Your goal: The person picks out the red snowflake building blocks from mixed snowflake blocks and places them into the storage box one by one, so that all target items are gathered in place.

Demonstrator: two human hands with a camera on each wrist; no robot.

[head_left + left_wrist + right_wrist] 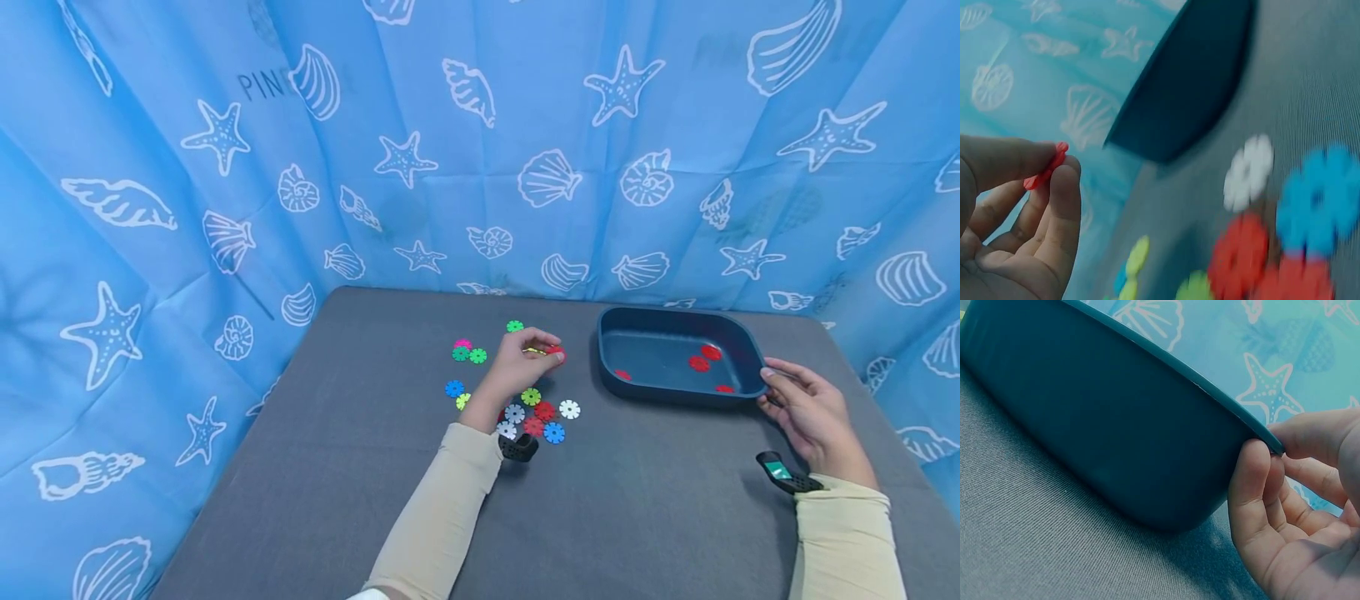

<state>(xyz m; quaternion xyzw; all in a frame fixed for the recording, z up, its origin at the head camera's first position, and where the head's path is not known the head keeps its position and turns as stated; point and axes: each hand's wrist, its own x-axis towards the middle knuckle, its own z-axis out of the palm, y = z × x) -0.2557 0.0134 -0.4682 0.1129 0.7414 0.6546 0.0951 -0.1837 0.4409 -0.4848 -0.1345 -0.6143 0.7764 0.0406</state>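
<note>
My left hand (519, 360) pinches a red notched disc (1047, 167) between thumb and fingers, above the table and left of the dark basin. Gripped at its near right corner by my right hand (813, 414), the dark blue basin (1104, 419) has its rim between thumb and fingers. Several red discs (699, 364) lie inside it. Under and around my left wrist are loose discs: a blue disc (553, 432), a white disc (570, 409), a red disc (533, 427) and a yellow-green disc (531, 397).
Farther left on the grey table (360, 433) lie another blue disc (454, 389), a pink disc (463, 343) and green discs (477, 356). One more green disc (514, 326) is toward the back. A blue curtain (420, 208) with shell prints hangs behind the table.
</note>
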